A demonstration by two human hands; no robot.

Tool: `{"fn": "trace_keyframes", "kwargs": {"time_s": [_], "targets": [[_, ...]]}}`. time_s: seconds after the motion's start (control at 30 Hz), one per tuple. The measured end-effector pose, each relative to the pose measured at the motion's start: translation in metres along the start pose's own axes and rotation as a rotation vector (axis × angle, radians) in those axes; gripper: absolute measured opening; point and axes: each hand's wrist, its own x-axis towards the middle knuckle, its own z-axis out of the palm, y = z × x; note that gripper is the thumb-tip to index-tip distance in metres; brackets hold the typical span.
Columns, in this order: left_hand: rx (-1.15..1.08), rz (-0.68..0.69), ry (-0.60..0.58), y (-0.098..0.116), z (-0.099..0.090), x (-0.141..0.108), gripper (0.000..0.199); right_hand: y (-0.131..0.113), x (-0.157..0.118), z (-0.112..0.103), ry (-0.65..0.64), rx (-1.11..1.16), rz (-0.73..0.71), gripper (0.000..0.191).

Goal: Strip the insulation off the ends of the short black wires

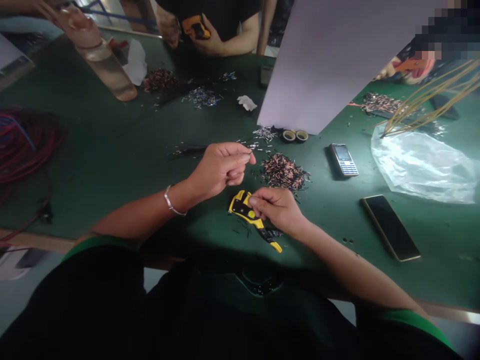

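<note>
My left hand is closed in a pinch above the green table, left of a pile of dark and copper-coloured bits. What its fingertips hold is too small to name. My right hand also pinches, over the head of a yellow and black hand tool lying on the table; anything between those fingers is too small to make out. Behind my left hand lie thin black wires and small silvery pieces.
Two tape rolls, a keypad phone, a smartphone and a plastic bag lie rightward. A pale panel stands ahead. Red cable coils and a bottle are left. Another person's hands hold an orange tool.
</note>
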Motion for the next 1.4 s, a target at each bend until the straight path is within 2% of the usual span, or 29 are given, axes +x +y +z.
{"fn": "trace_keyframes", "kwargs": {"time_s": [0.2, 0.27, 0.4, 0.5, 0.6, 0.8, 0.93, 1.03, 1.2, 1.4], "targets": [[-0.072, -0.065, -0.068, 0.000, -0.001, 0.003, 0.007, 0.000, -0.016, -0.015, -0.051, -0.071, -0.080, 0.028], [-0.087, -0.069, -0.084, -0.002, -0.001, 0.003, 0.007, 0.003, -0.019, -0.017, -0.031, -0.113, -0.118, 0.029], [-0.112, -0.097, -0.119, -0.006, -0.001, 0.004, 0.008, 0.009, -0.022, -0.017, 0.025, -0.224, -0.293, 0.027], [-0.115, -0.119, -0.106, -0.008, 0.000, 0.004, 0.006, 0.013, -0.023, -0.016, 0.053, -0.269, -0.360, 0.027], [-0.123, -0.128, -0.102, -0.007, 0.001, 0.003, 0.006, 0.016, -0.023, -0.013, 0.068, -0.257, -0.326, 0.027], [-0.145, -0.158, -0.117, -0.003, 0.004, -0.001, 0.008, 0.013, -0.018, -0.007, 0.053, -0.167, -0.134, 0.021], [-0.168, -0.148, -0.127, -0.001, 0.007, -0.005, 0.009, 0.012, -0.012, 0.000, 0.049, -0.098, -0.087, 0.021], [-0.173, -0.145, -0.145, 0.001, 0.009, -0.007, 0.006, 0.011, -0.007, 0.004, 0.052, -0.092, -0.094, 0.020], [-0.159, -0.147, -0.148, 0.007, 0.010, -0.012, 0.006, 0.008, -0.004, 0.003, 0.107, -0.169, -0.211, 0.022], [-0.146, -0.134, -0.149, 0.012, 0.006, -0.013, 0.007, 0.012, -0.005, -0.003, 0.142, -0.182, -0.221, 0.019]]}}
